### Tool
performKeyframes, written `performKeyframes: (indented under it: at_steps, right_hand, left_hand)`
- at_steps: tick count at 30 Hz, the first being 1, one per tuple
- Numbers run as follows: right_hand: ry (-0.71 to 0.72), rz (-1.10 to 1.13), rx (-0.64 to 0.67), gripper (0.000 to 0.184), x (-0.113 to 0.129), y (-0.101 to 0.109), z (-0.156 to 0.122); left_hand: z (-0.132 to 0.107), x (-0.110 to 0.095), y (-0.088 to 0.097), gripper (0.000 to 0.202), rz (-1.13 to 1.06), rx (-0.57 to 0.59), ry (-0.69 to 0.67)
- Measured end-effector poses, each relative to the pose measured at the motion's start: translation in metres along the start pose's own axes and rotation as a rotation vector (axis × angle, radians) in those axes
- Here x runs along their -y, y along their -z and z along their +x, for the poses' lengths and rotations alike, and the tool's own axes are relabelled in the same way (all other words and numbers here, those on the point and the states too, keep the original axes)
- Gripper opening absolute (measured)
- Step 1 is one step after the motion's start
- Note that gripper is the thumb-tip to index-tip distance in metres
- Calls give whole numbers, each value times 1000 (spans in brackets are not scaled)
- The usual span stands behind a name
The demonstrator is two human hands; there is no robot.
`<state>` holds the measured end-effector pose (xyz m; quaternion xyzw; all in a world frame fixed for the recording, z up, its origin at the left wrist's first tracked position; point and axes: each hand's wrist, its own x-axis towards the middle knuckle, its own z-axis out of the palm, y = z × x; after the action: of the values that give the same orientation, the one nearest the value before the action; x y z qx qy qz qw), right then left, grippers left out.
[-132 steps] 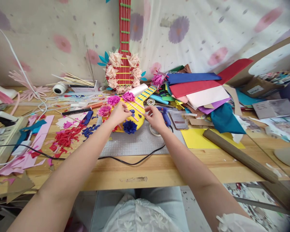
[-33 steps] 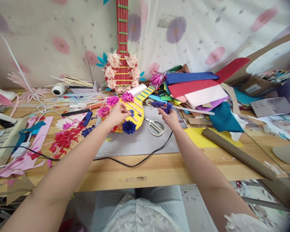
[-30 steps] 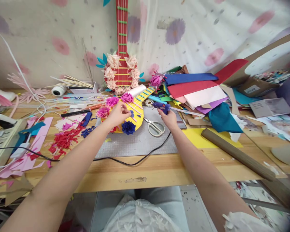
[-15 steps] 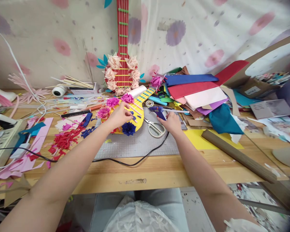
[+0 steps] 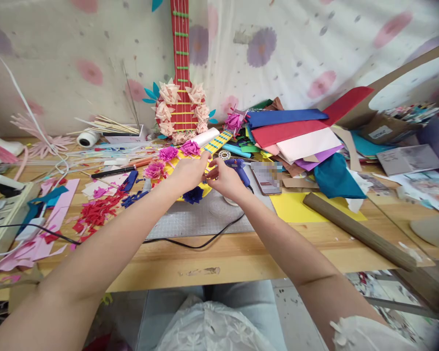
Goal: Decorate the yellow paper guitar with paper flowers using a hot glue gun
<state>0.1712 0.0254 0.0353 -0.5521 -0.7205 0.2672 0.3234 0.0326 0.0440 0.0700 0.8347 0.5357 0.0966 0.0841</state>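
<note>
My left hand (image 5: 190, 174) is over the body of a yellow paper guitar (image 5: 173, 161), its fingers drawn together. Close beside it, my right hand (image 5: 225, 179) has its fingers curled, the tips near those of the left. Whatever is between the fingertips is too small to make out. Pink paper flowers (image 5: 168, 154) sit along the guitar's left side. A dark blue paper flower (image 5: 193, 195) is at its lower edge, partly behind my left wrist. A blue glue gun (image 5: 238, 168) lies just right of my right hand. The scissors are mostly hidden under that hand.
A red guitar (image 5: 185, 109) with peach flowers leans at the back. A phone (image 5: 266, 178) and coloured paper sheets (image 5: 303, 141) lie to the right, near a brown roll (image 5: 358, 231). Red paper scraps (image 5: 100, 212) lie left. A black cord (image 5: 190, 246) crosses the grey cutting mat (image 5: 175, 222).
My right hand has let go of the glue gun and moved left to meet my left hand. My left hand has shifted slightly right over the guitar.
</note>
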Motion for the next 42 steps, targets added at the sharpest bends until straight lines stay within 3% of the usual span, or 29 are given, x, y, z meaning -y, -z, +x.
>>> performKeyframes:
  at_steps: [7,11,14,17,20,22,27,33,42]
  right_hand:
    - [-60,-94,-72,29,2,-4,-2]
    - [-153,103,-97,26,-17,-6,0]
    - [-239,284,-151,29,-35,-9,0]
    - [-313,428,-204,32,-46,-14,-1]
    - [-359,545,-202,29,-46,-18,-3]
    - [-352,604,-173,26,-43,-20,-4]
    - [-350,691,-122,16,-35,-20,-5]
    - [-380,727,-77,11,-31,-19,-8]
    - [-278,505,-28,6,-28,-32,-18]
  left_hand:
    - [-3,0,-2,51,139,52,-105]
    - [-5,9,-2,55,28,12,-99]
    - [-9,19,-3,42,-70,-10,-124]
    - [-17,25,-9,24,-83,29,-273]
    - [-24,25,-18,25,-52,76,-474]
    - [-29,24,-23,25,-11,92,-534]
    - [-35,28,-27,15,43,71,-552]
    - [-36,37,-26,10,-84,14,-520]
    - [-40,50,-29,9,-237,-80,-448]
